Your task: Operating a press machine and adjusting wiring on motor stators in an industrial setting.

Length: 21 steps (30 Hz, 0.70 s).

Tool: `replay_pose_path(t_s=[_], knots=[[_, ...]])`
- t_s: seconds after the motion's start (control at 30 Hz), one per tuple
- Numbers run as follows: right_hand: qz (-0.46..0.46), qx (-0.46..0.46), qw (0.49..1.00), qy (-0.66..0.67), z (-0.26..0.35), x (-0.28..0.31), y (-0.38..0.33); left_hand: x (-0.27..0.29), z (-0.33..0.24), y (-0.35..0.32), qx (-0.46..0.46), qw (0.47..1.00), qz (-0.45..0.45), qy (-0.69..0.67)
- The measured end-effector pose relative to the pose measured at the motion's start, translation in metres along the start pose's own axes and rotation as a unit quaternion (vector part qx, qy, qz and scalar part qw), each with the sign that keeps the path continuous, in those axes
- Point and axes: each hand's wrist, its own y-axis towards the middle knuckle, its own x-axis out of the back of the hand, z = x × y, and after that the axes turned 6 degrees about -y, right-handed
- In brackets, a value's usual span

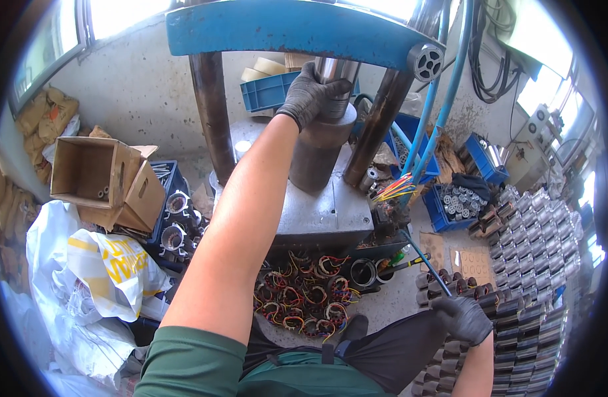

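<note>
My left hand point(314, 96), in a dark grey glove, reaches up into a blue press point(290, 30) and wraps round a shiny metal cylinder point(337, 110). Beneath that cylinder stands a thick, dark steel cylinder point(312, 155), upright on the grey press bed point(297, 215). Whether the shiny cylinder joins the ram above it, I cannot tell. Low on the right, my gloved right hand point(463, 319) is closed round the end of a thin blue lever point(426, 259). The lever slants up to the side of the press. My fingers partly hide its end.
Motor stators with coloured wires point(304, 298) lie on the floor before the press. Stacked metal cylinders point(535, 245) fill the right side. A cardboard box point(92, 172) and white plastic sacks point(79, 278) sit at left. Steel columns point(212, 112) and blue hoses point(439, 112) flank the work.
</note>
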Motion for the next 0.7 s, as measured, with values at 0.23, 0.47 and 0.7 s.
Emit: replay_pose_path(t_s=[0.23, 0.47, 0.7], knots=[[-0.001, 0.023, 1.0, 0.008, -0.005, 0.002, -0.004, -0.008, -0.008, -0.002, 0.024, 1.0, -0.004, 0.02], [-0.006, 0.006, 0.999, 0.032, -0.007, -0.001, -0.001, -0.004, -0.011, -0.006, 0.016, 1.0, -0.005, 0.009], [0.005, -0.007, 0.998, 0.054, -0.009, -0.002, -0.001, -0.003, -0.004, -0.002, 0.016, 1.0, -0.011, 0.022]])
